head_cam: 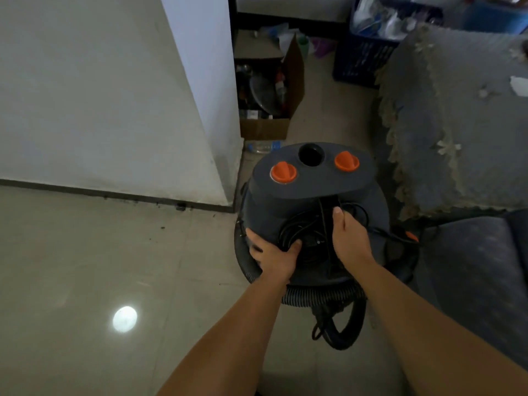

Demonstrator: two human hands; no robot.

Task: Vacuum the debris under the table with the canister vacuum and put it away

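The canister vacuum [311, 195] stands on the floor [85, 267] at the wall corner [228, 167], between it and a cloth-draped sofa [457, 124]. Its ribbed hose [323, 292] wraps the base. The left hand [274, 252] grips the coiled black cord [297, 230] on the lid (thumb hooked over it), while the right hand [347, 235] lies flat, fingers pressed together, beside it.

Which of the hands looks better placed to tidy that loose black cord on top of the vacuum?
Probably the right hand: it lies beside the cord where it trails off toward the orange plug. The left hand grips the vacuum rim.
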